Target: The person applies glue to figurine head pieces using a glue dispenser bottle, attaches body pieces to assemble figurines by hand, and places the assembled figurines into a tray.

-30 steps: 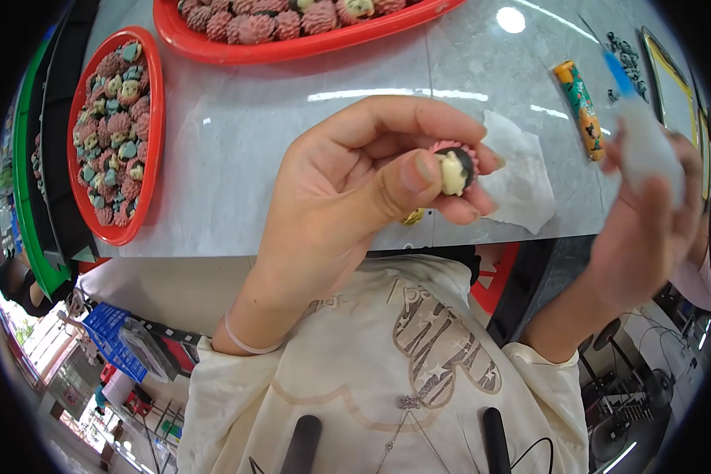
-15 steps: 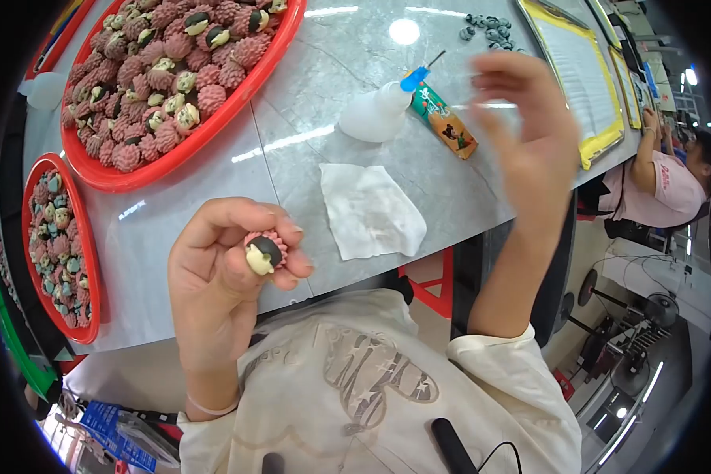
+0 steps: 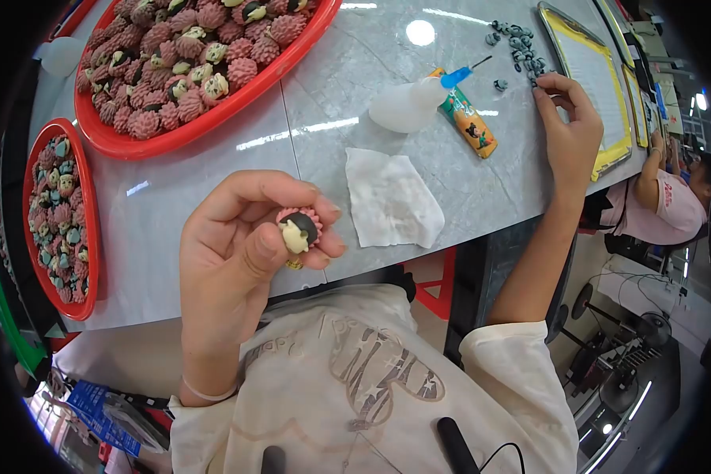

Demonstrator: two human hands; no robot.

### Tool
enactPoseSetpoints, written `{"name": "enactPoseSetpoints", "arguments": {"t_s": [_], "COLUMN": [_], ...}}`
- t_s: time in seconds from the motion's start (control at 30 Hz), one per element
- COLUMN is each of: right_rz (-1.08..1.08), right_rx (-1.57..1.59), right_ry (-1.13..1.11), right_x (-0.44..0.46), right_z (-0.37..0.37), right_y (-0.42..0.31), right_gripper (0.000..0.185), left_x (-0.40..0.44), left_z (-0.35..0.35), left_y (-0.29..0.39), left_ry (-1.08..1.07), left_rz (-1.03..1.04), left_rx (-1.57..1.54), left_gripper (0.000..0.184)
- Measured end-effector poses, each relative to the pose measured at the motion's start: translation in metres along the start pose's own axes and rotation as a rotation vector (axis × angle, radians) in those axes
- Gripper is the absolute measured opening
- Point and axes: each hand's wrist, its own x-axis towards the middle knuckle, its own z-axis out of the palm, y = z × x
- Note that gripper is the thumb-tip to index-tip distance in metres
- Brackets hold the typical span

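Observation:
My left hand [image 3: 241, 245] pinches a small figurine [image 3: 299, 231] with a pink ridged body and a black-and-cream head. A bit of gold shows just beneath it. Over at the far right of the table, my right hand [image 3: 573, 118] has thumb and forefinger together on a small grey piece [image 3: 534, 80] at the near edge of a loose cluster of small grey-black pieces [image 3: 520, 43]. The fingertips partly hide that piece. Between my hands lies a white cloth [image 3: 391, 197], and beyond it a white squeeze bottle [image 3: 407, 107] with a blue needle tip.
A green-and-orange packet [image 3: 472, 126] lies beside the bottle. At the left stand a large red tray [image 3: 205, 130] and a smaller red tray [image 3: 93, 261], both full of pink figurines. A yellow-edged frame [image 3: 608, 162] lies at right. A seated person in pink [image 3: 679, 205] is beyond.
My right hand has moved away from me to the cluster of grey pieces, and its fingers have closed at the edge. My left hand still holds the figurine. The view has shifted slightly.

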Motion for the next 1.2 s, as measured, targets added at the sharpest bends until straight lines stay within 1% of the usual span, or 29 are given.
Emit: {"name": "enactPoseSetpoints", "arguments": {"t_s": [0.07, 0.13, 0.2, 0.27, 0.3, 0.37, 0.43, 0.47, 0.5, 0.57, 0.6, 0.67, 0.7, 0.77, 0.8, 0.87, 1.0, 1.03, 1.1, 1.2], "right_rz": [-0.006, 0.103, 0.145, 0.106, 0.121, -0.026, -0.093, -0.127, -0.204, -0.178, -0.176, -0.364, -0.363, -0.258, -0.256, -0.337, -0.344, -0.384, -0.421, -0.481], "right_rx": [-0.027, 0.416, 0.684, 0.897, 0.914, 0.988, 1.150, 1.079, 1.022, 1.046, 1.049, 1.044, 1.045, 0.934, 0.933, 0.932, 0.837, 0.810, 0.783, 0.739], "right_ry": [-0.045, 0.010, -0.049, -0.249, -0.256, -0.456, -0.596, -0.525, -0.528, -0.451, -0.454, -0.448, -0.450, -0.307, -0.310, -0.281, -0.249, -0.235, -0.222, -0.265], "right_x": [-0.002, -0.008, -0.019, -0.032, -0.038, -0.049, -0.053, -0.059, -0.060, -0.067, -0.066, -0.064, -0.067, -0.073, -0.074, -0.075, -0.077, -0.077, -0.075, -0.073], "right_z": [-0.003, -0.005, -0.015, -0.023, -0.023, -0.018, -0.006, 0.003, 0.007, 0.017, 0.020, 0.027, 0.027, 0.027, 0.028, 0.032, 0.031, 0.031, 0.030, 0.028], "right_y": [-0.003, -0.011, -0.032, -0.055, -0.065, -0.086, -0.099, -0.106, -0.109, -0.123, -0.124, -0.126, -0.133, -0.149, -0.146, -0.138, -0.143, -0.143, -0.140, -0.141], "right_gripper": [0.016, 0.016, 0.018, 0.021, 0.021, 0.022, 0.024, 0.024, 0.024, 0.024, 0.024, 0.026, 0.026, 0.024, 0.024, 0.019, 0.015, 0.015, 0.014, 0.012], "left_x": [0.001, 0.001, 0.002, 0.002, 0.002, 0.002, 0.001, 0.001, 0.001, 0.001, 0.001, 0.000, 0.000, 0.000, -0.001, -0.001, -0.001, -0.001, 0.000, -0.001], "left_z": [0.000, -0.001, 0.003, 0.004, 0.003, 0.000, 0.001, 0.002, 0.002, 0.002, 0.002, 0.004, 0.004, 0.003, 0.002, 0.002, 0.001, 0.000, 0.001, 0.002], "left_y": [0.000, 0.000, 0.002, 0.001, 0.001, 0.001, 0.000, 0.000, -0.001, -0.002, -0.002, 0.000, 0.001, 0.003, 0.003, 0.000, -0.001, -0.002, -0.005, -0.006], "left_ry": [-0.004, -0.009, -0.002, -0.030, -0.015, -0.049, -0.033, -0.022, -0.013, -0.011, -0.011, 0.006, 0.020, 0.023, 0.025, 0.038, 0.051, 0.054, 0.037, 0.046], "left_rz": [-0.003, -0.001, 0.010, 0.031, 0.019, -0.012, -0.005, 0.004, 0.015, 0.014, 0.017, 0.003, -0.010, -0.025, -0.040, -0.023, 0.006, 0.006, 0.068, 0.087], "left_rx": [0.000, -0.020, -0.005, -0.006, 0.007, 0.055, 0.070, 0.072, 0.073, 0.064, 0.053, 0.049, 0.045, 0.057, 0.070, 0.070, 0.040, 0.041, 0.078, 0.048], "left_gripper": [0.035, 0.034, 0.037, 0.040, 0.040, 0.040, 0.040, 0.040, 0.041, 0.041, 0.042, 0.041, 0.041, 0.041, 0.040, 0.040, 0.037, 0.037, 0.030, 0.025]}}
